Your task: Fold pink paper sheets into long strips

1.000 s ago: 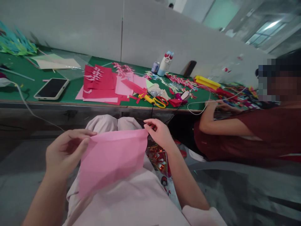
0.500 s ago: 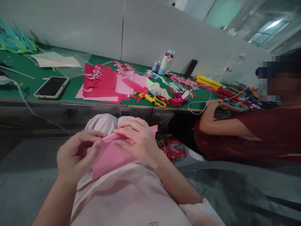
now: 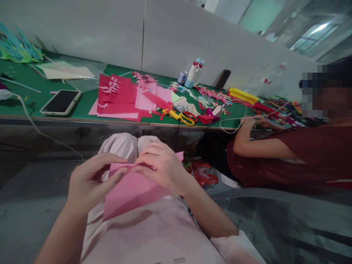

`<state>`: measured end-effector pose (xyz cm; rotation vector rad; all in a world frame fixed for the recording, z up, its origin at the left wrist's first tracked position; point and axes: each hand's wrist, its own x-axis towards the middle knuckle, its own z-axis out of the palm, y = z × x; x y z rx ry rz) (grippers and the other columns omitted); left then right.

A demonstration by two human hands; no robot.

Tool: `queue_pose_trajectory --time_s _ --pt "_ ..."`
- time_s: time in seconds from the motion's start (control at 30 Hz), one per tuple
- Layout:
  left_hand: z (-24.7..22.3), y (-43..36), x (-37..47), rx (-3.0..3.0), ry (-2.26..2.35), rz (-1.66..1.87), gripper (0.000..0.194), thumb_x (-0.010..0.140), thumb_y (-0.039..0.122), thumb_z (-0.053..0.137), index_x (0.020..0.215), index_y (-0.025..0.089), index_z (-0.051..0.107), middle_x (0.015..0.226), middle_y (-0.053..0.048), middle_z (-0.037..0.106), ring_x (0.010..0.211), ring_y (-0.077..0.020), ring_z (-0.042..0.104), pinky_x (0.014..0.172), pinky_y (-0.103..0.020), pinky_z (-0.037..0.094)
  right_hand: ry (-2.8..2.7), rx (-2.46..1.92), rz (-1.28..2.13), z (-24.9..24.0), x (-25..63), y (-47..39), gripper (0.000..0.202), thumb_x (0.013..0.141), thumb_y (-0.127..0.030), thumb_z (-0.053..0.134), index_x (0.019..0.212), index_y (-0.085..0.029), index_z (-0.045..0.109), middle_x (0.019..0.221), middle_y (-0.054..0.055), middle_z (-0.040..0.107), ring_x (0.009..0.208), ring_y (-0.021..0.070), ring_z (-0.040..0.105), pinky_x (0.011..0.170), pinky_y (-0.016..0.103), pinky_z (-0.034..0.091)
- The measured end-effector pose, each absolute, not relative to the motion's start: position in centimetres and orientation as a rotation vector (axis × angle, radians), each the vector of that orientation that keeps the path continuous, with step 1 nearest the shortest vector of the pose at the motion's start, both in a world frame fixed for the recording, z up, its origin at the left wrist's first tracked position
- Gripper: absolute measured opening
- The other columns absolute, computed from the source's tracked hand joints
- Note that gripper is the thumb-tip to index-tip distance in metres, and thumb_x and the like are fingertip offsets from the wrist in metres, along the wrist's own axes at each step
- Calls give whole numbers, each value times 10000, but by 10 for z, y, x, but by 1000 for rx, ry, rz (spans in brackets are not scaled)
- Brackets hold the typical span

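Note:
A sheet of pink paper [image 3: 129, 194] lies over my lap, its far edge raised between my hands. My left hand [image 3: 89, 181] pinches that edge between thumb and fingers, left of the middle. Close beside it, my right hand [image 3: 162, 167] grips the same edge, thumb on the near side and fingers over the top. The two sets of fingertips nearly meet. A corner of the sheet sticks out beyond my right hand; the part under that hand is hidden.
On the green table [image 3: 24, 99] are a phone [image 3: 60, 102], red paper sheets [image 3: 123, 91], yellow-handled scissors [image 3: 177, 116], a can [image 3: 182, 77] and a white bottle [image 3: 194, 75]. To my right a person in a dark red shirt [image 3: 283, 154] works at the table. A white cable [image 3: 30, 119] hangs at left.
My left hand has moved right along the paper's edge, closer to my right hand. The sheet's left side has shifted slightly down and toward me, and its left top corner now shows.

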<state>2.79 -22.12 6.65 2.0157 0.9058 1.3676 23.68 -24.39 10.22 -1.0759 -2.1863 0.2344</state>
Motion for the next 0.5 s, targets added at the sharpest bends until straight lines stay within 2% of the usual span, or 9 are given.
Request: queue_pose_trajectory --time_s 0.23,0.5 --pt "68 -220 25 1960 791 1282 150 758 118 731 844 240 715 827 3 711 760 -133 660 675 -222 531 -2221 -1020 271 100 240 -241 266 923 -390 577 833 -177 709 842 22 709 813 138 554 822 290 419" --pt "72 -220 25 2096 879 1141 126 791 179 720 878 269 723 860 23 718 771 -108 664 680 -179 524 -2209 -983 276 97 238 -240 230 918 -355 600 850 -172 722 848 21 717 829 138 565 833 281 425"
